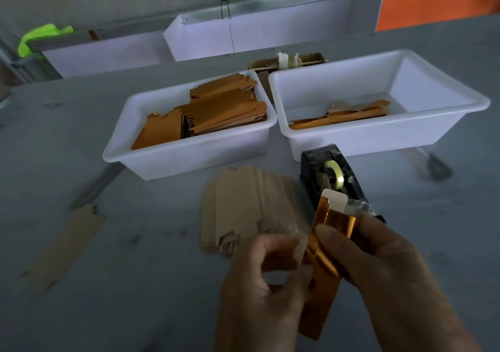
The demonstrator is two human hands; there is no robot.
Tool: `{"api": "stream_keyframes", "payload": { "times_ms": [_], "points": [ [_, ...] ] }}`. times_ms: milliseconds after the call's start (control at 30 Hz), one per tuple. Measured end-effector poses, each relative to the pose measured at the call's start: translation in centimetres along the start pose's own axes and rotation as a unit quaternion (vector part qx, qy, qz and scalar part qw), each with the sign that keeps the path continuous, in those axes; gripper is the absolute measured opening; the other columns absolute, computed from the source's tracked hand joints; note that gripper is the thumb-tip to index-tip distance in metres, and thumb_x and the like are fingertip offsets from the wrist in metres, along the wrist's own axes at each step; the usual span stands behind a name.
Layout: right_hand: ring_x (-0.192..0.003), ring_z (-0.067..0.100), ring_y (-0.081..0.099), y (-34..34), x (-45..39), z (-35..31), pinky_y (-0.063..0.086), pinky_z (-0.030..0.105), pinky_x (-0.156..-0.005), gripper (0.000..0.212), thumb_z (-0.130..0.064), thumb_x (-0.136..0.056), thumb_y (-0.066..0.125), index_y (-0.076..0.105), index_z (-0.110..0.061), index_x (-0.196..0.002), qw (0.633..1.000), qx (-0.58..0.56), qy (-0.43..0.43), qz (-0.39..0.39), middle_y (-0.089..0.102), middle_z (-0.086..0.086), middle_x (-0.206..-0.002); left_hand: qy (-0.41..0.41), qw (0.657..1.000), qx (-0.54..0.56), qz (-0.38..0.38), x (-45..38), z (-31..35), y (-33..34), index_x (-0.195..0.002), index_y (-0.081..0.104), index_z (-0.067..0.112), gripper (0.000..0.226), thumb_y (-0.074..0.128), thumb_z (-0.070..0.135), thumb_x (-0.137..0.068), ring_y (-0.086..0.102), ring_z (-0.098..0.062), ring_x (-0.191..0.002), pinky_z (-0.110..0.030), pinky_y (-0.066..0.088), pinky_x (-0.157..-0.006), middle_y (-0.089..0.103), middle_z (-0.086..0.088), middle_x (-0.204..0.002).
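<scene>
Now the narrow gold carton (338, 220) sits between both hands, its long axis pointing away toward the tape dispenser (313, 173). The right hand (378, 265), nearer the dispenser, pinches the upper part; the left hand (257, 284) curls, it seems, around the lower left edge.

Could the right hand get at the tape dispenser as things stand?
Probably yes: the dispenser sits just beyond the right hand, nothing between them. But that hand grips the gold carton with the left hand, so it must let go first.
</scene>
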State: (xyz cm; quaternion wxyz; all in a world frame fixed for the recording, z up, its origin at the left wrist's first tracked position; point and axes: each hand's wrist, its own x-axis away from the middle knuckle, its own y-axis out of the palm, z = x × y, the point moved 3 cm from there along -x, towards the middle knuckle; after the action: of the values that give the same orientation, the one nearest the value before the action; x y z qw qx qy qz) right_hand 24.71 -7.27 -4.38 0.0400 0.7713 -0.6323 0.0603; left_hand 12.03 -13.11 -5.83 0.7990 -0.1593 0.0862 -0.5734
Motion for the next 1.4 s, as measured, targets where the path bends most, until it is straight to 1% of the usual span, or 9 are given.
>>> {"api": "stream_keyframes", "payload": {
  "times_ms": [100,233,533,700,800,1033,1167,1233,1400],
  "points": [
    [-0.068,0.037,0.063,0.2,0.0,-0.2,0.054,0.054,-0.078,0.034,-0.043,-0.054,0.066,0.071,-0.021,-0.079,1.0,-0.018,0.011,0.002,0.065,0.022,-0.073,-0.084,0.983,0.116,-0.114,-0.5,0.8,-0.6,-0.079,0.072,0.024,0.026,0.075,0.047,-0.069,0.063,-0.009,-0.057,-0.024,0.047,-0.051,0.069,0.003,-0.065],
    [-0.067,0.036,0.062,0.9,0.0,-0.3,0.052,0.056,-0.079,0.033,-0.041,-0.049,0.066,0.071,-0.023,-0.077,1.0,-0.018,0.013,0.0,0.066,0.022,-0.07,-0.08,0.985,0.107,-0.106,-0.3,0.8,-2.1,-0.085,0.072,0.028,0.028,0.073,0.051,-0.069,0.05,-0.007,-0.041,-0.019,0.039,-0.041,0.064,0.003,-0.061],
    [-0.068,0.041,0.06,0.2,-0.3,-0.6,0.053,0.05,-0.064,0.017,-0.034,-0.064,0.071,0.069,-0.025,-0.079,0.998,0.049,-0.041,0.021,0.065,0.018,-0.065,-0.209,0.933,0.256,-0.14,-0.6,0.3,-0.1,-0.068,0.076,0.019,0.019,0.09,0.02,-0.055,0.07,-0.017,-0.064,-0.029,0.057,-0.058,0.073,-0.006,-0.07],
    [-0.056,0.028,0.06,-0.8,-0.5,-1.2,0.05,0.031,-0.054,0.012,-0.033,-0.067,0.069,0.069,-0.029,-0.078,0.995,0.07,-0.067,0.014,0.065,0.011,-0.061,-0.221,0.906,0.315,-0.178,-1.1,1.0,0.6,-0.068,0.073,0.013,0.011,0.076,0.022,-0.061,0.072,-0.023,-0.07,-0.03,0.058,-0.061,0.072,-0.012,-0.076],
    [-0.051,0.011,0.059,-1.2,-0.6,-1.7,0.046,0.016,-0.047,0.032,-0.051,-0.052,0.067,0.07,-0.035,-0.08,0.993,0.081,-0.081,-0.003,0.066,0.005,-0.06,-0.213,0.912,0.306,-0.168,-1.3,1.2,0.8,-0.069,0.073,0.014,0.013,0.075,0.023,-0.061,0.072,-0.023,-0.069,-0.028,0.057,-0.058,0.071,-0.013,-0.077],
    [-0.094,0.013,0.067,-7.3,-1.7,-1.8,0.054,0.043,-0.086,0.071,-0.089,-0.052,0.054,0.068,-0.038,-0.1,0.976,0.153,-0.115,0.104,0.072,-0.015,-0.098,-0.177,0.947,0.248,-0.1,-1.6,1.1,0.9,-0.068,0.074,0.017,0.018,0.067,0.009,-0.083,0.059,-0.011,-0.048,-0.02,0.046,-0.043,0.065,-0.003,-0.063],
    [-0.085,0.021,0.068,-9.0,-2.8,0.8,0.055,0.038,-0.071,0.016,-0.047,-0.07,0.07,0.071,-0.044,-0.086,0.979,0.175,-0.027,0.097,0.072,-0.016,-0.082,-0.179,0.95,0.239,-0.092,-1.8,1.3,1.0,-0.064,0.071,0.015,0.02,0.066,0.01,-0.083,0.046,-0.012,-0.042,-0.019,0.035,-0.038,0.059,-0.005,-0.059],
    [-0.082,0.022,0.068,-8.6,-3.1,1.6,0.054,0.037,-0.066,0.014,-0.035,-0.074,0.071,0.072,-0.044,-0.084,0.983,0.173,-0.003,0.069,0.073,-0.011,-0.076,-0.181,0.95,0.239,-0.087,-1.8,1.3,1.3,-0.063,0.07,0.015,0.022,0.065,0.01,-0.083,0.043,-0.011,-0.041,-0.017,0.032,-0.037,0.057,-0.004,-0.059],
    [-0.097,0.01,0.066,-7.7,-3.1,1.5,0.049,0.044,-0.094,0.016,-0.029,-0.069,0.072,0.073,-0.037,-0.084,0.989,0.135,-0.009,0.059,0.071,-0.014,-0.098,-0.186,0.947,0.254,-0.066,-1.7,1.3,2.4,-0.067,0.071,0.013,0.02,0.063,0.007,-0.084,0.033,-0.009,-0.039,-0.016,0.025,-0.034,0.05,-0.005,-0.06]
  ]
}}
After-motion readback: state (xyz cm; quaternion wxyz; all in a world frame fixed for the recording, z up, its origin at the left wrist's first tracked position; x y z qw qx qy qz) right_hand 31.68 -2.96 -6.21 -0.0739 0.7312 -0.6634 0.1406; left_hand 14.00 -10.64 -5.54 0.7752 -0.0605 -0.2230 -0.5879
